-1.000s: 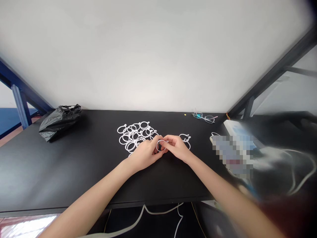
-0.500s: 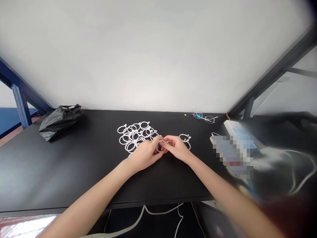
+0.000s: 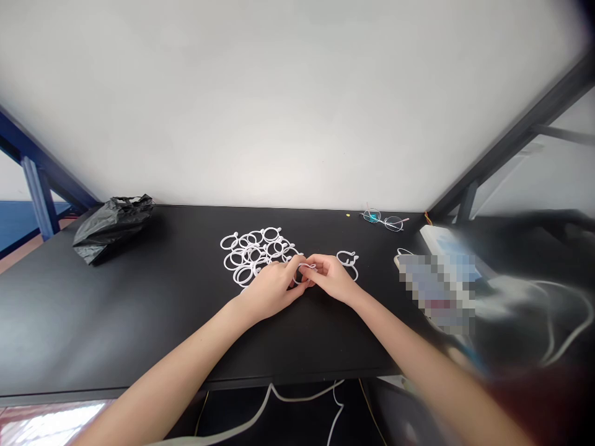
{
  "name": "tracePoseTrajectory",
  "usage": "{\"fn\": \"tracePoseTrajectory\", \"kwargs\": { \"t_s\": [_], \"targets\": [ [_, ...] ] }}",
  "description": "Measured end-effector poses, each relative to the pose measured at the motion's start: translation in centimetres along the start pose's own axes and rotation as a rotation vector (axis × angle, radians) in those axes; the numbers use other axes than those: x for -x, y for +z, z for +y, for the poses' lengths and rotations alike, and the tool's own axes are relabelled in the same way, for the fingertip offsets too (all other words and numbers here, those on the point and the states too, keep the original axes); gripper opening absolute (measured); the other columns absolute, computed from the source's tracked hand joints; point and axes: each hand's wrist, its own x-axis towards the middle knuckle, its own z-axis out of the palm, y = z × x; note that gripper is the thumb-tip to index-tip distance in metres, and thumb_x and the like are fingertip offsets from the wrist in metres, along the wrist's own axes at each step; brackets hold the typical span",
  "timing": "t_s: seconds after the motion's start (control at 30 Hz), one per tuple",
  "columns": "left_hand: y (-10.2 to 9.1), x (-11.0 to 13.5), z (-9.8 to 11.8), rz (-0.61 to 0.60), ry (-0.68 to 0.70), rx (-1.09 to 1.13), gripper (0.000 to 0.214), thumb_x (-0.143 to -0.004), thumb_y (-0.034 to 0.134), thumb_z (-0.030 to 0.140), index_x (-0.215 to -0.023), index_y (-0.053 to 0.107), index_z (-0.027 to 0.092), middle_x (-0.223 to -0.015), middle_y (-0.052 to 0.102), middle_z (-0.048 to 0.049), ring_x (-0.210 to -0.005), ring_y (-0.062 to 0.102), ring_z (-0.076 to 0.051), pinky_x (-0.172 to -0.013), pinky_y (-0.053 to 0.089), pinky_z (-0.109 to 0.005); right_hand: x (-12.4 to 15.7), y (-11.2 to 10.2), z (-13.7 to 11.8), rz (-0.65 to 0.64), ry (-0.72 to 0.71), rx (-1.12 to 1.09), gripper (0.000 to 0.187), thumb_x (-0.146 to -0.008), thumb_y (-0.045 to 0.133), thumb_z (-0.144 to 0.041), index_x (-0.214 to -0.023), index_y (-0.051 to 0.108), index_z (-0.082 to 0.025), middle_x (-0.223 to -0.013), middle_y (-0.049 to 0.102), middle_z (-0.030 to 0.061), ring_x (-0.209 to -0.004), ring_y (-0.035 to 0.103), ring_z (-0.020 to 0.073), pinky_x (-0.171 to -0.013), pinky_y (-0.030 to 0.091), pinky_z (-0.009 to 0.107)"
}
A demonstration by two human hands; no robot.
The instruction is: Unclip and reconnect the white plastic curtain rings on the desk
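Observation:
My left hand [image 3: 272, 288] and my right hand [image 3: 331, 276] meet over the middle of the black table [image 3: 153, 310]. Both pinch one white plastic ring [image 3: 304, 271] between their fingertips. Just behind my left hand lies a pile of several white rings [image 3: 253, 251]. Two more white rings [image 3: 348, 260] lie beside my right hand, to its right.
A crumpled black plastic bag [image 3: 111, 226] sits at the table's back left. A pair of glasses [image 3: 383, 219] lies at the back right near the wall. A blurred white box [image 3: 441, 272] and white cables [image 3: 558, 322] occupy the right side. A cable [image 3: 302, 396] hangs below the front edge.
The ring between my fingertips looks slightly more squeezed; both hands stay in the same place.

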Motion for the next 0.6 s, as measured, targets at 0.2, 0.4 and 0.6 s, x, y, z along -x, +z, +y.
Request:
{"fn": "tracePoseTrajectory", "kwargs": {
  "t_s": [0.2,0.4,0.6],
  "targets": [
    [-0.08,-0.08,-0.02,0.005,0.006,-0.026,0.024,-0.092,0.051,0.027,-0.115,0.047,0.019,-0.072,0.064,0.0006,-0.064,0.063,-0.018,-0.059,0.045,-0.027,-0.11,-0.12,0.22,-0.003,-0.006,-0.001,0.033,-0.082,0.067,-0.047,-0.084,0.066,-0.015,-0.069,0.065,0.0022,-0.064,0.064,0.0146,-0.064,0.056,0.029],
    [-0.05,-0.1,-0.07,0.009,0.01,-0.023,0.024,-0.092,0.051,0.027,-0.114,0.047,0.019,-0.072,0.064,0.0003,-0.063,0.063,-0.018,-0.058,0.045,-0.027,-0.02,-0.06,0.08,-0.001,0.005,-0.014,0.034,-0.081,0.068,-0.048,-0.084,0.066,-0.014,-0.07,0.066,0.0023,-0.064,0.064,0.0141,-0.065,0.055,0.029],
    [0.02,-0.09,-0.15,0.01,0.011,0.003,0.022,-0.093,0.05,0.028,-0.113,0.047,0.018,-0.072,0.064,0.0006,-0.062,0.063,-0.017,-0.058,0.044,-0.026,0.02,-0.01,-0.06,0.003,0.012,-0.014,0.034,-0.081,0.068,-0.049,-0.083,0.065,-0.014,-0.07,0.066,0.0025,-0.064,0.064,0.0138,-0.065,0.055,0.029]
  ]
}}
